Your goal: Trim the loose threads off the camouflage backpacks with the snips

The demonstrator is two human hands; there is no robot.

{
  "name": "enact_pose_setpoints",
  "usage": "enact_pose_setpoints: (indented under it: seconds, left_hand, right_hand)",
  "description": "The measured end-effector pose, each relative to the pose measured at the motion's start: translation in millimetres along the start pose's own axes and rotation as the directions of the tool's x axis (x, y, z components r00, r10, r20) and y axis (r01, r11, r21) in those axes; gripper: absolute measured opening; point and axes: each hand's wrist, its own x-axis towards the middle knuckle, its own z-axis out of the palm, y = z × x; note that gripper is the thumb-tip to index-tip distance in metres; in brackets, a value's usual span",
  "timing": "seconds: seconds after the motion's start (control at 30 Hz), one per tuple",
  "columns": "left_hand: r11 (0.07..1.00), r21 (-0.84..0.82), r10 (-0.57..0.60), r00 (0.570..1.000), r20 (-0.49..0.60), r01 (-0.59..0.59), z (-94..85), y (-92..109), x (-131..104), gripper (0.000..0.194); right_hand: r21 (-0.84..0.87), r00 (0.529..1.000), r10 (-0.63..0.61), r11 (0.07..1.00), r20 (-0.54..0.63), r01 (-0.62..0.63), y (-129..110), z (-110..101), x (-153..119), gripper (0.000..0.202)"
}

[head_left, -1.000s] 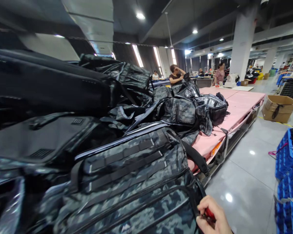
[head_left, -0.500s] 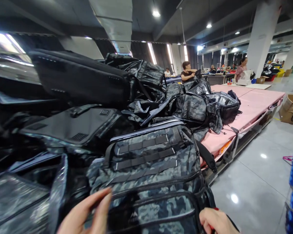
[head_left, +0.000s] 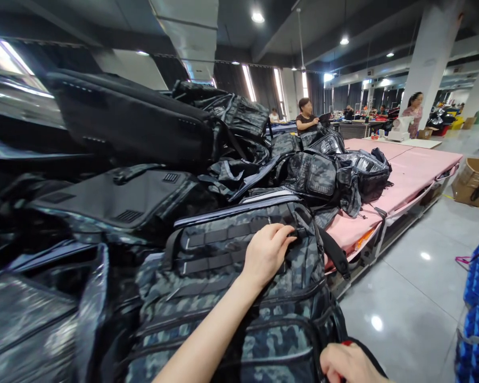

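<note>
Head view: camouflage backpack [head_left: 281,340] lies under left hand [head_left: 268,251], bunched, can't tell if pinching; right hand [head_left: 348,364], curled, grip unclear, at its near right edge.

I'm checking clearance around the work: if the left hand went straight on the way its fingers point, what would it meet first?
Most likely the upper right edge of the camouflage backpack beneath the left hand, though depth there is hard to judge.
</note>
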Motion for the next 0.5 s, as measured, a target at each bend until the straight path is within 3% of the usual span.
enact_pose_setpoints:
  seconds: [0.1,0.17,0.2,0.23,0.3,0.37,0.43,0.5]
  left_hand:
    - [0.998,-0.041,-0.055,0.998,-0.038,0.054,1.8,2.2,-0.7,0.015]
    - [0.975,-0.131,-0.191,0.98,-0.061,0.182,2.2,3.6,1.5,0.016]
    - [0.931,-0.226,-0.31,0.948,-0.068,0.288,2.1,3.3,2.8,0.017]
    - [0.841,-0.358,-0.455,0.888,-0.065,0.405,1.8,2.3,3.8,0.017]
    - [0.511,-0.659,-0.718,0.696,0.027,0.552,1.2,-0.9,4.3,0.021]
    - [0.143,-0.836,-0.825,0.53,0.194,0.529,1.4,-3.0,2.6,0.029]
    - [-0.083,-0.872,-0.814,0.473,0.339,0.482,3.1,-1.7,-0.7,0.036]
    - [-0.189,-0.857,-0.775,0.462,0.43,0.48,6.2,2.9,-3.9,0.039]
  right_hand:
    - [-0.004,1.0,0.007,1.0,0.019,-0.007,-2.7,-2.1,0.1,0.02]
    - [-0.011,0.999,-0.003,1.0,0.036,0.004,-1.7,-3.8,-1.3,0.017]
    - [-0.021,0.999,-0.001,1.0,0.034,0.002,-0.1,-4.2,-2.4,0.017]
    - [-0.033,1.0,0.01,0.999,0.027,-0.009,2.0,-4.4,-3.7,0.016]
    - [-0.048,0.999,0.043,0.998,0.014,-0.043,6.7,-5.0,-5.9,0.016]
    - [-0.054,0.997,0.07,0.996,0.027,-0.068,9.7,-8.3,-5.6,0.014]
    - [-0.056,0.995,0.079,0.996,0.059,-0.076,9.2,-16.4,-1.2,0.012]
    - [-0.046,0.992,0.099,0.994,0.074,-0.096,5.5,-29.0,8.0,0.01]
